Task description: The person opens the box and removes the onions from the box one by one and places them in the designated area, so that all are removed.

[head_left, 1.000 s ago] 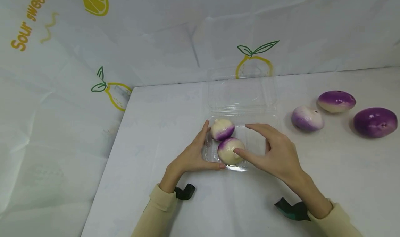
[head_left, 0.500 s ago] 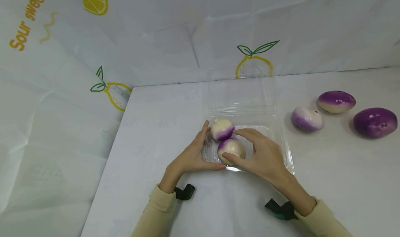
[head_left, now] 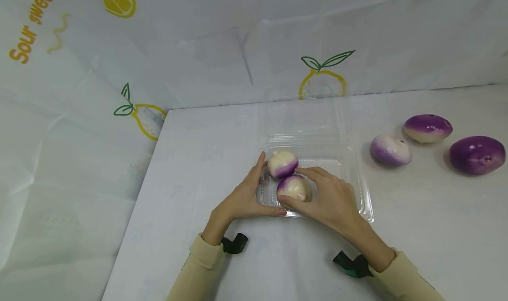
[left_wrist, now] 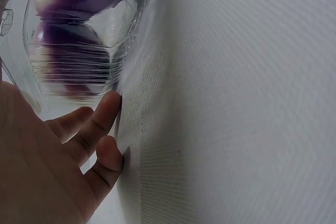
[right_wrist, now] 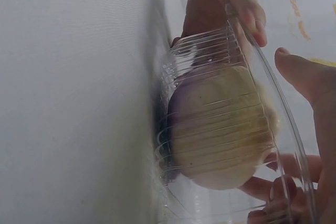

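A clear hinged plastic container lies unfolded on the white table. Two round purple-and-cream turnips sit in its left part, the rear turnip just behind the front turnip. My left hand spreads round the near left corner, thumb along the front rim and index finger along the left side. In the left wrist view its lower fingers lie close by the container wall. Over the container, my right hand holds the front turnip, with thumb on the near side and fingers on the far side.
To the right lie a pale lilac turnip, a purple-and-cream vegetable and a darker purple one. The transparent lid stands raised at the back, before a white cloth backdrop with lemon prints.
My right hand has moved left and down onto the front turnip and taken hold of it. That turnip has turned slightly in place. The left hand stays at the container's corner.
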`<state>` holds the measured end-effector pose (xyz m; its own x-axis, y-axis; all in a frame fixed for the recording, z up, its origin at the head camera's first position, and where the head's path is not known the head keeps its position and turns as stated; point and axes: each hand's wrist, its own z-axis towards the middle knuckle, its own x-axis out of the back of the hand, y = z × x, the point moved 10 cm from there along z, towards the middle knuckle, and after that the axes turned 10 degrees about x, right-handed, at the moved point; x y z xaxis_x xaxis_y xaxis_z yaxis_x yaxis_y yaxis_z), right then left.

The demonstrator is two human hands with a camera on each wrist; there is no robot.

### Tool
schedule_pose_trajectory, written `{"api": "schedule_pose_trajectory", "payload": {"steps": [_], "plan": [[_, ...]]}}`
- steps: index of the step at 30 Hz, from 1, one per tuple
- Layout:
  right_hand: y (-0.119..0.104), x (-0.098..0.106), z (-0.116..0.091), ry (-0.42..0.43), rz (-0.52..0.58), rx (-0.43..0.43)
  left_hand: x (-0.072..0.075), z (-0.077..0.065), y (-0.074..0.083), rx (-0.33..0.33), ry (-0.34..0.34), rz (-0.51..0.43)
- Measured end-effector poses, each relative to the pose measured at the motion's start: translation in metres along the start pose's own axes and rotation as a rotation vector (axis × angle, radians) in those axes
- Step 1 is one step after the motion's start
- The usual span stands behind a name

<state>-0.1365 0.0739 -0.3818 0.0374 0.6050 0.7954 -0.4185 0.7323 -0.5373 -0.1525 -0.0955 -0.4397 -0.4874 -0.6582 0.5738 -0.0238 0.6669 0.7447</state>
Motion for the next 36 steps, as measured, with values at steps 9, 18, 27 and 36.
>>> {"api": "schedule_pose_trajectory", "payload": {"steps": [9, 18, 27, 36], "plan": [[0.0014, -0.0041, -0.0001, -0.021, -0.035, -0.011, 0.0003, 0.0003, 0.0007, -0.001, 0.0, 0.001], [0.0035, -0.0064, -0.0011, -0.035, -0.063, -0.017, 0.0002, 0.0011, 0.0007, 0.0, 0.004, 0.01], [0.0033, -0.0067, -0.0018, -0.034, -0.063, -0.003, -0.0003, 0.0018, 0.0002, 0.009, 0.003, 0.009], [0.0043, -0.004, -0.0028, -0.043, -0.034, -0.024, -0.0004, 0.0004, -0.0006, 0.013, 0.002, 0.0]]}}
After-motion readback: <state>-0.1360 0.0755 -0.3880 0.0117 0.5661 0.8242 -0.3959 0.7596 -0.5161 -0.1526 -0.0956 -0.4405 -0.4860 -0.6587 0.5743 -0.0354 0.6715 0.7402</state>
